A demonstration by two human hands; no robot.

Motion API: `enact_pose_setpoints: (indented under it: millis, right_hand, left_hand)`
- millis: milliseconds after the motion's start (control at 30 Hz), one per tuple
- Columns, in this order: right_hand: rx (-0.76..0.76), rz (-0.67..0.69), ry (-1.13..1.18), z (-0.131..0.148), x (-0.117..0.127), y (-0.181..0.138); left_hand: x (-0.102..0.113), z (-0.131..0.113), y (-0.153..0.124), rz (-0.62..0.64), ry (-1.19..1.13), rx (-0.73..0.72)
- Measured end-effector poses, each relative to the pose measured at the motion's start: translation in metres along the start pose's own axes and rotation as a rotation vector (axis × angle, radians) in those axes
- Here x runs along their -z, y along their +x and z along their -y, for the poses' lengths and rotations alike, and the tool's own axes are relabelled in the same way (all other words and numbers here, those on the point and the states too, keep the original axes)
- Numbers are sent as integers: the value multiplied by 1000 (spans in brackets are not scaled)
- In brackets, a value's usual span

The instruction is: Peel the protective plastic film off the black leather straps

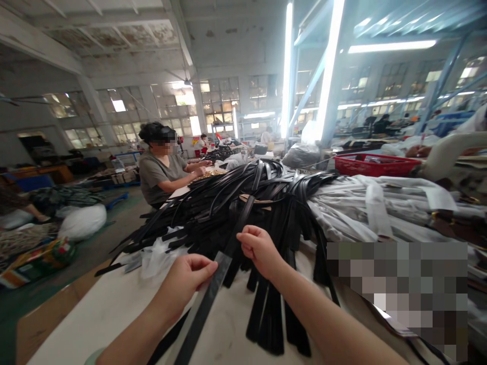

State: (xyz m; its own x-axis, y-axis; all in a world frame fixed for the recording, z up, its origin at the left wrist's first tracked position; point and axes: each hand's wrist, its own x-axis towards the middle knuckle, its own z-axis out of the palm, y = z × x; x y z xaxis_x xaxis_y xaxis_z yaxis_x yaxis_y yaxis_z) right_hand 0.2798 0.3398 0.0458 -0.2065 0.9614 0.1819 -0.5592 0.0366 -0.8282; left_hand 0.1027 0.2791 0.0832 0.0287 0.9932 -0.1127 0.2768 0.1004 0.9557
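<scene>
A long black strap [236, 232] runs from the heap down toward me, its lower part inside a clear plastic sleeve [223, 262]. My left hand [186, 276] pinches the sleeved strap near the sleeve's upper end, thumb on top. Just right of the strap, my right hand [261, 252] is closed with curled fingers; whatever the fingertips hold is hidden. Beyond both hands lies a big tangled pile of black straps [213, 203], with several ends hanging toward me over the pale tabletop [232, 324].
White-wrapped straps [353, 208] lie right of the black pile, below a red basket [375, 165]. Crumpled clear plastic [160, 258] rests at the left. A co-worker [163, 167] sits across the table's far left side. A cardboard box [57, 314] stands by the left edge.
</scene>
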Motion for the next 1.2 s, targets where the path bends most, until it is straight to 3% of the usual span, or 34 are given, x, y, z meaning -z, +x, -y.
enact_pose_setpoints:
  millis: [167,333,400,667,733,867,933,1000,1067,1133,1200]
  right_hand:
    - [-99,176,-115,-8,-12,-11]
    - [42,-13,-89,-3,-4,-2]
    - [52,-25,-95,-1,0,0]
    - [-83,250,-224,-2,-10,-13]
    - [-73,251,-257,-2,-12,-15]
    - [-64,284,-349,-1,-12,-18]
    - [-68,302,-385,-3,-11,-18]
    - [-64,288,-390,-4,-9,-18]
    - [-62,247,-367,-5,-6,-18]
    - [-68,202,-350,-6,-3,-18]
    - [-87,170,-373,-10,1,-20]
  left_hand:
    - [-4,-6,-2,-46,-5,-29]
    - [-3,-3,-7,-6,-3,30]
    - [-5,0,-6,-6,-23,27]
    - [-8,2,0,-40,-61,-65]
    - [-8,1,-3,15,-60,-49]
    - [-11,4,-10,241,-122,79]
    - [-7,7,-17,238,-154,96]
    - [10,12,-31,191,-164,99]
    - [43,19,-57,145,-155,154]
    - [91,23,-95,56,-86,232]
    - [144,18,-140,-124,49,286]
